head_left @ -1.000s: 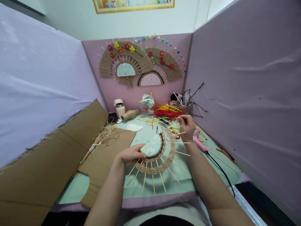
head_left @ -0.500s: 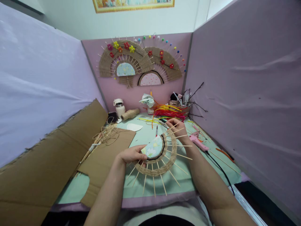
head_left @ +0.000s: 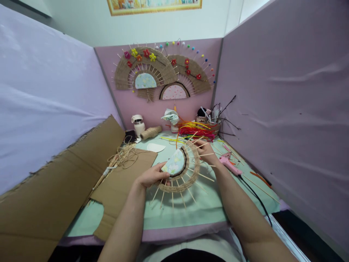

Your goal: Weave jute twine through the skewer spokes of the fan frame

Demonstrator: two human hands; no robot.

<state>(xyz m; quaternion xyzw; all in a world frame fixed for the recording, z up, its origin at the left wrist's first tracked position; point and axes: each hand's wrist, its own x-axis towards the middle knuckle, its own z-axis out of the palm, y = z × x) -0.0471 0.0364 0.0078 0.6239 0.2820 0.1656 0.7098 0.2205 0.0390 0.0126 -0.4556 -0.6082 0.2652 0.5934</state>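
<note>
A half-made fan (head_left: 182, 171) of wooden skewers, with jute twine woven in an arc round a floral paper half-circle, is raised off the green table (head_left: 207, 207). My left hand (head_left: 151, 176) grips it at the near left edge, thumb on the paper centre. My right hand (head_left: 205, 151) is closed on the far right side among the skewer tips, pinching what looks like the twine end. The fan is tilted up toward me.
Brown cardboard sheets (head_left: 57, 182) lie at the left with loose twine (head_left: 124, 154) on them. A twine spool (head_left: 151, 132), a jar (head_left: 139, 125), coloured strips (head_left: 195, 130) and a pink glue gun (head_left: 230, 165) with a black cord are on the table. Finished fans (head_left: 160, 72) hang on the back wall.
My right hand has dropped from above the fan onto its far right edge. The fan has lifted and shifted slightly left and away, tilting up.
</note>
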